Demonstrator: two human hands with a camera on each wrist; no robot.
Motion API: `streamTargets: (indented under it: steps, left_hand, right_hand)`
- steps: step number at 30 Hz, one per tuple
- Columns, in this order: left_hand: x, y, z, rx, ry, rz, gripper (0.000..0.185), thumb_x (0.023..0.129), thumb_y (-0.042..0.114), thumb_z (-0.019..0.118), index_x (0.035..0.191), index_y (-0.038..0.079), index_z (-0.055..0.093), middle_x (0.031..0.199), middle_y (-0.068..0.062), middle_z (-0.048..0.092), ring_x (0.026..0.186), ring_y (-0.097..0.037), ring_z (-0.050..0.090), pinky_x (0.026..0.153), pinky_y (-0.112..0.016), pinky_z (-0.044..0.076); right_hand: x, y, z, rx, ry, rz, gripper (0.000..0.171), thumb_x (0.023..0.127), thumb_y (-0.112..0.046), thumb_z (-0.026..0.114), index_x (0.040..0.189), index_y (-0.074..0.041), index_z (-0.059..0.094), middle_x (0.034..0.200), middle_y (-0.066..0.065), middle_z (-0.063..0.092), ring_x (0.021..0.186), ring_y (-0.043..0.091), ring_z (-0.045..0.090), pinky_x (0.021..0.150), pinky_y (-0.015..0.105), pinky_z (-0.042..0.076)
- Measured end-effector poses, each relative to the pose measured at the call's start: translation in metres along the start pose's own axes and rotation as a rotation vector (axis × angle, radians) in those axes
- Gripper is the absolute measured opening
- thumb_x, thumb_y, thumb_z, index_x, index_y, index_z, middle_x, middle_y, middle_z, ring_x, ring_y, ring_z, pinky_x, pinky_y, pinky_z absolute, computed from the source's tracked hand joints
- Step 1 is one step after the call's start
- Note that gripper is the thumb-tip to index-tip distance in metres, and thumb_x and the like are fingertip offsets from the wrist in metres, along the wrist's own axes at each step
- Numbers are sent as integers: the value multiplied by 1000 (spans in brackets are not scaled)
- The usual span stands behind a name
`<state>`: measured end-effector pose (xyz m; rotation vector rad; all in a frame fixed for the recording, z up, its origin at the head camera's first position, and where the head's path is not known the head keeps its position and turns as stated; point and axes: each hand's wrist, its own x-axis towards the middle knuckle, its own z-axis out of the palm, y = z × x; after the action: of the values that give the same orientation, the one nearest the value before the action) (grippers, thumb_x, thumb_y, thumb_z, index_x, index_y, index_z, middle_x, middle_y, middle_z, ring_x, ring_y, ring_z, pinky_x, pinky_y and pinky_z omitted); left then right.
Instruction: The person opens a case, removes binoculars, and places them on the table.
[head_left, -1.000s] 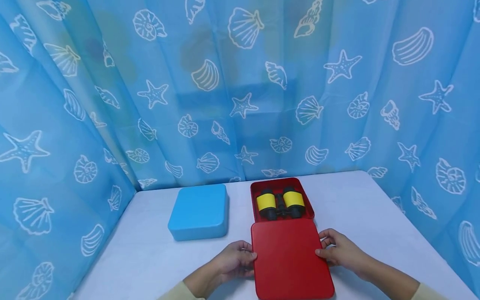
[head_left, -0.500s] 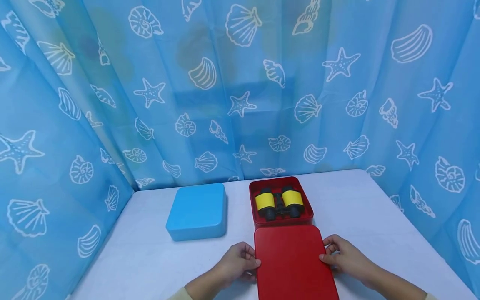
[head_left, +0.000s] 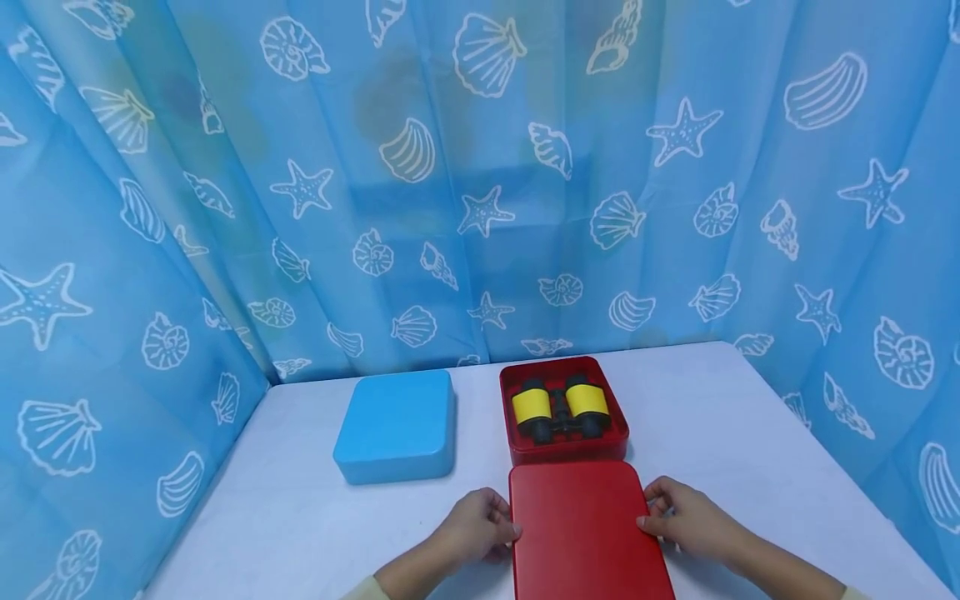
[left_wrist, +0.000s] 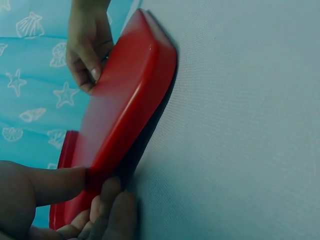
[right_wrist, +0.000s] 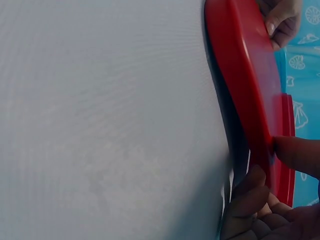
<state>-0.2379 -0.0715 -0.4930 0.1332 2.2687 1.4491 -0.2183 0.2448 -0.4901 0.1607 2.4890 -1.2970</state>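
Both hands hold a flat red box lid (head_left: pixel 588 533) by its two side edges, in front of an open red box (head_left: pixel 567 451). My left hand (head_left: pixel 478 528) pinches the left edge, thumb on top and fingers beneath. On the opposite edge my right hand (head_left: pixel 686 518) pinches the same way. Inside the box lie black binoculars (head_left: pixel 562 410) with yellow barrels. Both wrist views show the red lid (left_wrist: pixel 125 95) close above the white table, a dark shadow under its rim. The lid's near end runs out of the head view.
A light blue closed box (head_left: pixel 397 425) stands on the white table (head_left: pixel 300 517), left of the red box. Blue curtains (head_left: pixel 480 167) with white seashell and starfish prints hang behind the table and along both sides.
The lid has come toward the person, off the red box's front edge, so a gap and the box's front wall now show. Both hands have moved with it, keeping their hold.
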Motion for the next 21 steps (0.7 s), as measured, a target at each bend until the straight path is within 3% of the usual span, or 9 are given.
streamTargets:
  steps: [13,16,21]
  left_hand:
    - [-5,7,2,323,31,-124,29,77,22,84,85,11,58,70,-5,62,60,-20,61,57,-29,51]
    - [-5,9,0,418,32,-109,28,76,24,84,84,10,60,70,-3,60,61,-19,59,58,-32,51]
    - [1,23,-10,652,76,13,34,77,34,82,94,9,68,73,3,58,65,-15,56,61,-35,52]
  right_hand:
    - [-2,-2,4,-258,-10,-49,50,67,-27,88,101,-7,58,73,4,55,65,19,54,61,28,47]
    - [-2,-5,3,-319,-25,-57,52,65,-30,89,101,-8,59,73,3,55,64,18,53,60,26,46]
    - [4,-16,-6,-410,-25,-88,46,68,-31,88,100,-9,63,73,1,55,64,17,54,60,27,49]
